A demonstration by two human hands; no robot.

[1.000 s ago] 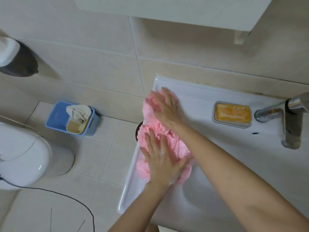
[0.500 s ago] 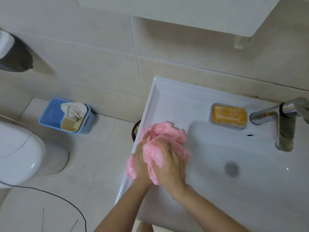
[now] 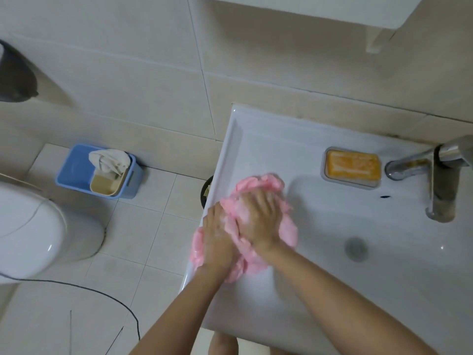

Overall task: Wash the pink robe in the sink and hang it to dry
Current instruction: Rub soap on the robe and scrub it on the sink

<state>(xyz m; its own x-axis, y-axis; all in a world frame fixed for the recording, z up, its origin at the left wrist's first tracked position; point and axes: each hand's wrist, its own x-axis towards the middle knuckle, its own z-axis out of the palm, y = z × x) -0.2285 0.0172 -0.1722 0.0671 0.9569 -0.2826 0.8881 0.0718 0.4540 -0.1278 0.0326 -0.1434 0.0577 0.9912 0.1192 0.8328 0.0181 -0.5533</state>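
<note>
Both hands are close together at the left side of the sink, bunched up in the pink robe. The left hand sits nearer the person, its fingers dug into the fabric, and the right hand lies partly across it with fingers spread and curling over the top of the wad. The two hands touch, and white suds show on the knuckles.

The robe is a wet, crumpled ball squeezed between and under the hands. It bulges out beyond the right hand's fingertips, spills to the right of the right wrist, and a fold pokes out to the left of the left hand, over the sink's rim. The robe rests on the basin's left slope.

To the right of the hands, well apart, the drain is in the basin floor. Further right and beyond the fingertips there is a soap dish with an orange bar, and just past it the metal faucet. Off to the left of the hands, down on the tiled floor, stand a blue bin with a pale cloth on it and a white toilet.
</note>
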